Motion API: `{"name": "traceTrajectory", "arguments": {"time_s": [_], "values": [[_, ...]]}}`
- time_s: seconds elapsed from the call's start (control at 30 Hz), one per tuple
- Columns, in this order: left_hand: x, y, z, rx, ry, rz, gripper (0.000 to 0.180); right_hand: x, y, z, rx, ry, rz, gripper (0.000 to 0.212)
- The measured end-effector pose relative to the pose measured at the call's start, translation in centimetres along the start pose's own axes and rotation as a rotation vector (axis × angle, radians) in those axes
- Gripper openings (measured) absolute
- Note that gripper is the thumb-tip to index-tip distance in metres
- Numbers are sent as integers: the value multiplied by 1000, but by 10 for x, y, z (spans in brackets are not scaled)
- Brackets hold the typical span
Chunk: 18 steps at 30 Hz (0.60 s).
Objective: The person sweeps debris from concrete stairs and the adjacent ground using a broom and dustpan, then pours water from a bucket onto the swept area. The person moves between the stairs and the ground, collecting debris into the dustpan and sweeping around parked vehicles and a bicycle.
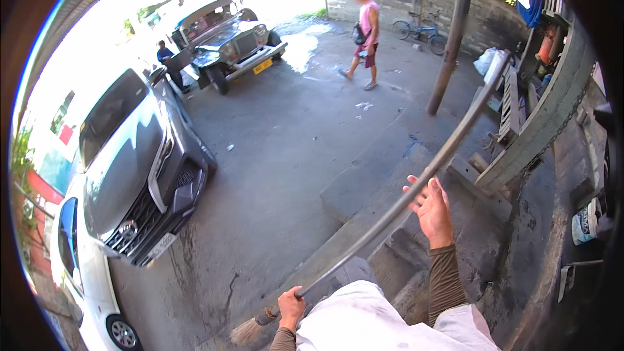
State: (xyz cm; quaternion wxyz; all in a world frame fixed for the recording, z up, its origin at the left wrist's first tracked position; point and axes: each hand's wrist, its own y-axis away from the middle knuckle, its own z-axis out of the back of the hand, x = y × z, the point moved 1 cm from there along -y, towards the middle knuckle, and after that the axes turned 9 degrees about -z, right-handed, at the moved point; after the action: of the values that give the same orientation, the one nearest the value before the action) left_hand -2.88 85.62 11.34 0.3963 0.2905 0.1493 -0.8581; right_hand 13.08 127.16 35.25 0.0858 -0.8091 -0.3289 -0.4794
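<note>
My left hand (291,307) is closed round the lower part of a long grey pole (383,222). Straw-coloured bristles (247,331) stick out just past that hand, in line with the pole, so it looks like a long-handled broom. From there the pole slants up to the right across the view, with its far end near a wooden ladder-like frame. My right hand (433,213) is beside the pole's middle, palm up, fingers apart. Whether its fingers touch the pole I cannot tell. Both forearms wear brown sleeves.
A dark car (133,175) and a white car (73,253) stand at left, a jeep-like vehicle (227,42) behind. A person in pink (368,23) walks near a rusty post (448,45); another (170,62) stands by the jeep. Concrete steps (396,266) and a wooden frame (510,107) lie at right.
</note>
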Motion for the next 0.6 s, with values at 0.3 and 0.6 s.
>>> {"name": "traceTrajectory", "arguments": {"time_s": [0.3,0.6], "values": [[47,-258,-35,211,100,-322,25,-40,-126,-34,-26,-210,323,24],[91,-486,-121,445,30,-506,21,-170,-254,-51,-95,-241,524,22]]}}
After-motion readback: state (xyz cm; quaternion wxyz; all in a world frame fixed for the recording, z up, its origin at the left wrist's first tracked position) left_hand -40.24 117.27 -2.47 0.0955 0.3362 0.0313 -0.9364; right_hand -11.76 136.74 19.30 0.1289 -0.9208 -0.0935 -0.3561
